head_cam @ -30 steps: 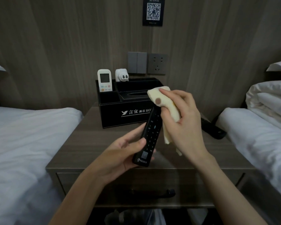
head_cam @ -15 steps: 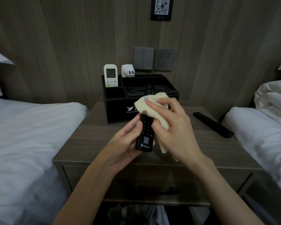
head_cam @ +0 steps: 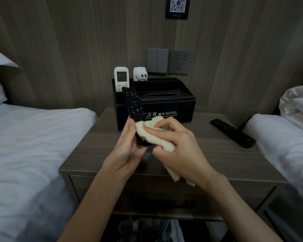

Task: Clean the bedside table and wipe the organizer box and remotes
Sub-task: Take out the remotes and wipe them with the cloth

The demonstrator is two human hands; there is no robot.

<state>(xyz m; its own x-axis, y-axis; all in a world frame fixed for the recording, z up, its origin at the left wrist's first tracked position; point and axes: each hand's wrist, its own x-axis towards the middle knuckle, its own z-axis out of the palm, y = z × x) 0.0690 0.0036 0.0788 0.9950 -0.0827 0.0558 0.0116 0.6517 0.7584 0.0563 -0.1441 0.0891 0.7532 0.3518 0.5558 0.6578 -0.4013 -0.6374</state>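
Hands clasping black remote (head_cam: 133, 109) and cloth (head_cam: 157, 137) before organizer box (head_cam: 164, 109); second remote (head_cam: 233, 132) well right.

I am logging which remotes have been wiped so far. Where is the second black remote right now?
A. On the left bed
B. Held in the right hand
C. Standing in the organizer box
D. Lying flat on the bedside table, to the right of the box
D: the second black remote lies flat on the bedside table right of the organizer box, untouched by either hand.
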